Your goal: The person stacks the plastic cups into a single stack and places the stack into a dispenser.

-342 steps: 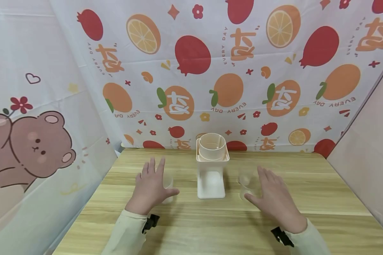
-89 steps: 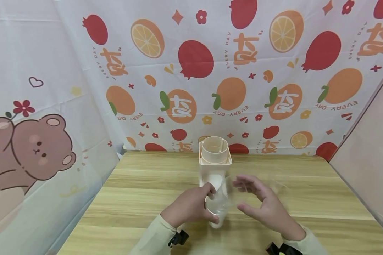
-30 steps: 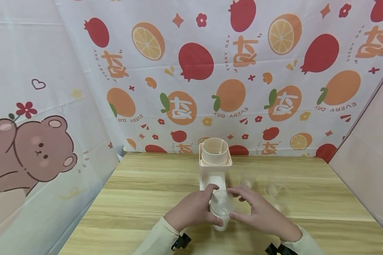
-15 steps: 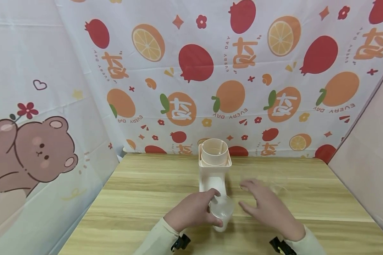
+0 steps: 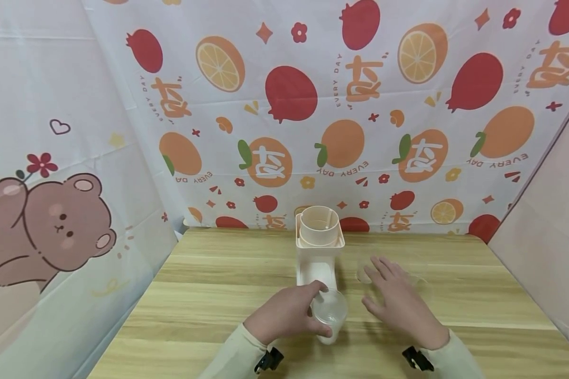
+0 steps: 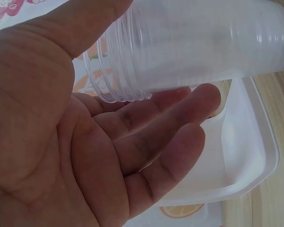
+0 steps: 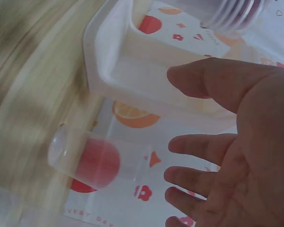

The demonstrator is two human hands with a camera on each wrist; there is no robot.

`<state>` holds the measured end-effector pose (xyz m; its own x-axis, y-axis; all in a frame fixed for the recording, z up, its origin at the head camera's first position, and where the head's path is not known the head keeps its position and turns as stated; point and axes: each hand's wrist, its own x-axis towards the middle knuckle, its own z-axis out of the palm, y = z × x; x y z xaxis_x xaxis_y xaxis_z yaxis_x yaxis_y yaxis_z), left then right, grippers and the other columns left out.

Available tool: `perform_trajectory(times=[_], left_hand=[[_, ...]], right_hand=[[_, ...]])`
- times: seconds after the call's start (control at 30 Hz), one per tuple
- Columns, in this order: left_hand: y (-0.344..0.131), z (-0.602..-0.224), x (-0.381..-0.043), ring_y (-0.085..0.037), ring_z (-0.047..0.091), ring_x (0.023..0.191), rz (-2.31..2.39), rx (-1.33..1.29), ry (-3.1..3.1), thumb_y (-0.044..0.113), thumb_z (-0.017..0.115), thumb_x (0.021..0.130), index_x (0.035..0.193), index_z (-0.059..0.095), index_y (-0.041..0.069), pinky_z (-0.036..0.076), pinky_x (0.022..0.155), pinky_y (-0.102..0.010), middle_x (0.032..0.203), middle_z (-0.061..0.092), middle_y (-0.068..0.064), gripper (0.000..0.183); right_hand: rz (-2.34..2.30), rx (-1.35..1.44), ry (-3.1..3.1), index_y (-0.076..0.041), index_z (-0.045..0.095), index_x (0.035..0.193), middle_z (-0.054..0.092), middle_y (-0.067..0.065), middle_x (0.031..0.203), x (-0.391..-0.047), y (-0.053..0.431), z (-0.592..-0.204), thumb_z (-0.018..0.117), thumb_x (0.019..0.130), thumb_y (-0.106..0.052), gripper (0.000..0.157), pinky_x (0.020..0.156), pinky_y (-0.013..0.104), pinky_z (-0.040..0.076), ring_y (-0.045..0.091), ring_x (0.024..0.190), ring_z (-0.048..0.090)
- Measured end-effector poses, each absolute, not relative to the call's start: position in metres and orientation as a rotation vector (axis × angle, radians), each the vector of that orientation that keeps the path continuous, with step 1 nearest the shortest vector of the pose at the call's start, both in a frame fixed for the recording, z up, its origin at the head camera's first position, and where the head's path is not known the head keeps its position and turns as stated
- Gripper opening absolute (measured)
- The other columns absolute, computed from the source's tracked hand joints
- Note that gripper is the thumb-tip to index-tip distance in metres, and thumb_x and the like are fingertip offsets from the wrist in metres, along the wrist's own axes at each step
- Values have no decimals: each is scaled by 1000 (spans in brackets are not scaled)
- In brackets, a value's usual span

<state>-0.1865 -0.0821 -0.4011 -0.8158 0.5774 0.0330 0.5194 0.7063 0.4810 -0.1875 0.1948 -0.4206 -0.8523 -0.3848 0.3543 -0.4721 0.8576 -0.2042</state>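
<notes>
My left hand (image 5: pixel 286 316) grips a nested stack of clear plastic cups (image 6: pixel 194 42), thumb on one side and fingers on the other, in front of the cream dispenser (image 5: pixel 319 239). Several rims show close together at the stack's end in the left wrist view. My right hand (image 5: pixel 403 302) is held with its fingers spread, right of the stack, and holds nothing. By its fingers stands a single clear cup (image 7: pixel 99 158) on the table, partly covered by the hand in the head view. A second clear cup (image 7: pixel 42 220) shows at the lower edge of the right wrist view.
The dispenser has a round holder on top and a white lower tray (image 7: pixel 102 75), just beyond the stack. The wooden table (image 5: pixel 218 284) ends at a fruit-printed cloth (image 5: pixel 246 100) behind and a bear-printed cloth (image 5: pixel 61 226) at left.
The left hand came from the left side to the middle, where it has the cup stack. The right hand left the stack, moving right and back to the standing cups.
</notes>
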Motion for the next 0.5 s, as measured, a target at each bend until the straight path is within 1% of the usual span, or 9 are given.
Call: perform_trajectory(times=[0.07,0.23,0.37,0.5], left_hand=[[-82,-401,-186,-2,56,68,730,901,2790,53,90,72,132,59,18,48,67,-24,84,61,16,76],[-81,-399,-185,-2,56,68,735,898,2790,53,90,73,133,59,17,48,66,-24,82,60,16,76],[-81,-399,-185,-2,56,69,733,890,2793,53,90,73,133,59,18,48,67,-24,84,60,16,76],[-81,-400,-184,-1,56,69,727,898,2795,55,89,73,132,59,18,48,66,-24,85,61,16,76]], right_hand=[[401,635,-2743,2,58,142,43,26,156,-188,195,-423,80,89,-28,65,120,60,22,46,146,38],[373,624,-2751,3,59,139,40,29,157,-190,196,-426,81,88,-29,64,120,63,21,48,145,36],[365,623,-2763,3,61,137,37,28,159,-191,195,-429,81,88,-29,62,120,64,18,49,147,34],[338,626,-2777,2,59,139,39,27,159,-192,195,-432,80,88,-29,63,120,65,18,48,147,35]])
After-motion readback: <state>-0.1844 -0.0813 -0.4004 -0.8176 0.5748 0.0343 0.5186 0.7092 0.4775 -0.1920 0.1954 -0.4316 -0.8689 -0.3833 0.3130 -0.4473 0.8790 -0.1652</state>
